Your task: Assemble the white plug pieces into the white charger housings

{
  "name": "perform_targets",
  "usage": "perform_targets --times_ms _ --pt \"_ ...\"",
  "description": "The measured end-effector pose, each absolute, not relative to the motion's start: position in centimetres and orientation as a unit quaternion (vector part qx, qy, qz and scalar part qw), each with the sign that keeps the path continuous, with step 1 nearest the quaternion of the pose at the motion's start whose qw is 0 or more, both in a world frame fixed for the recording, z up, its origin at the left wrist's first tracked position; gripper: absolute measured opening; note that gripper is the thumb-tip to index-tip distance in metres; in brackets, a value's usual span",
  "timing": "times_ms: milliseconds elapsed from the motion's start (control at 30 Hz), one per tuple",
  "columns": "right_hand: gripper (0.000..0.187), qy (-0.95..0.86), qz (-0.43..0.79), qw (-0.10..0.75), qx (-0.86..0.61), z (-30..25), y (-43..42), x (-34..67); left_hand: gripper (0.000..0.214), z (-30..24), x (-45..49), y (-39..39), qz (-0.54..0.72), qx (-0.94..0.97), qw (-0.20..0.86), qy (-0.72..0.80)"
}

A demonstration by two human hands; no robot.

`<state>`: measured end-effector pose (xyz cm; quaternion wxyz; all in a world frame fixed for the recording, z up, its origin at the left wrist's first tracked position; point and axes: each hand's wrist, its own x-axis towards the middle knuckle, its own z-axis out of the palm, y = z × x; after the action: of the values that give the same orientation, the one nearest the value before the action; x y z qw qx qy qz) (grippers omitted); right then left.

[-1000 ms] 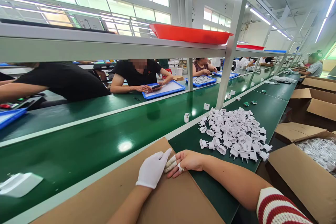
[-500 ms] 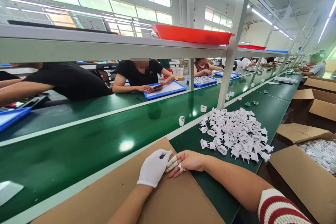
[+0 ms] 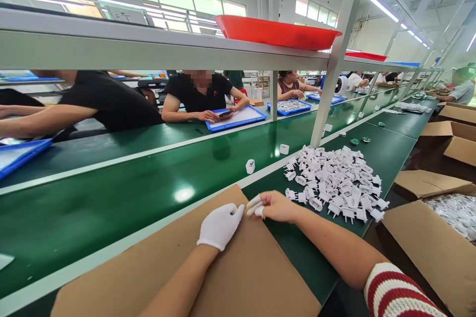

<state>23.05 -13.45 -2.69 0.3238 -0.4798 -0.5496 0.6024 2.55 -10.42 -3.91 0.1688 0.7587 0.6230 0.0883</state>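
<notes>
My left hand (image 3: 221, 226), in a white glove, rests on a brown cardboard sheet (image 3: 163, 262). Its fingers are drawn together, and whatever may be inside them is hidden. Just right of it, by the sheet's far corner, is my right hand (image 3: 273, 206). White covers wrap some of its fingertips, and its fingers reach out loosely with nothing visible in them. The two hands' fingertips nearly meet. A heap of white plug-like housings with prongs (image 3: 334, 178) lies on the green bench beyond my right hand.
Two white housings, one (image 3: 250, 166) nearer than the other (image 3: 284, 149), stand on the green conveyor (image 3: 141, 183). A metal post (image 3: 330, 84) rises behind the heap. A red tray (image 3: 278, 34) sits on the overhead shelf. Open cartons (image 3: 427, 242) line the right; co-workers sit opposite.
My right hand has lifted slightly and drawn away from the left glove, which it was touching. The left hand stays on the cardboard. The camera view has tilted a little; conveyor pieces have shifted left.
</notes>
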Motion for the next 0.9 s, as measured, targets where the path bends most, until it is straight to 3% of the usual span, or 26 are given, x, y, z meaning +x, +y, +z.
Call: perform_targets --times_ms 100,167,233,300,367,567,667,733,833,900 --pt "0.032 -0.619 0.335 0.372 -0.605 -1.1 -12.8 25.7 0.054 -3.5 2.6 -10.8 0.106 0.765 0.18 0.61" --pt "0.038 -0.657 0.141 0.304 -0.676 -0.3 -12.4 27.4 0.054 -3.6 2.4 -10.7 0.137 0.765 0.188 0.601" --pt "0.041 -0.658 0.031 0.19 -0.728 0.1 -12.1 28.7 0.05 -4.2 2.2 -10.5 0.176 0.757 0.206 0.595" --pt "0.036 -0.641 0.004 0.099 -0.761 0.1 -11.8 29.4 0.045 -4.8 2.0 -10.2 0.217 0.739 0.234 0.593" --pt "0.032 -0.632 0.011 0.061 -0.772 -0.1 -11.5 29.8 0.041 -5.3 1.9 -9.7 0.251 0.711 0.257 0.604" --pt "0.041 -0.643 0.035 0.067 -0.763 -0.2 -11.0 30.4 0.061 -4.0 2.0 -6.3 0.288 0.679 0.233 0.634" --pt "0.042 -0.643 0.044 0.151 -0.75 -0.1 -10.8 30.5 0.067 -2.4 2.2 -3.2 0.254 0.724 0.153 0.623" --pt "0.037 -0.628 0.088 0.283 -0.719 -0.1 -10.7 30.1 0.076 -1.6 2.6 -1.2 0.2 0.774 0.105 0.592" --pt "0.027 -0.537 0.291 0.496 -0.617 -0.2 -10.6 29.0 0.095 -1.0 2.9 1.1 0.088 0.838 0.095 0.531" --pt "0.029 -0.438 0.451 0.566 -0.534 -0.4 -10.5 28.2 0.099 -1.0 2.9 2.2 0.034 0.858 0.115 0.499"
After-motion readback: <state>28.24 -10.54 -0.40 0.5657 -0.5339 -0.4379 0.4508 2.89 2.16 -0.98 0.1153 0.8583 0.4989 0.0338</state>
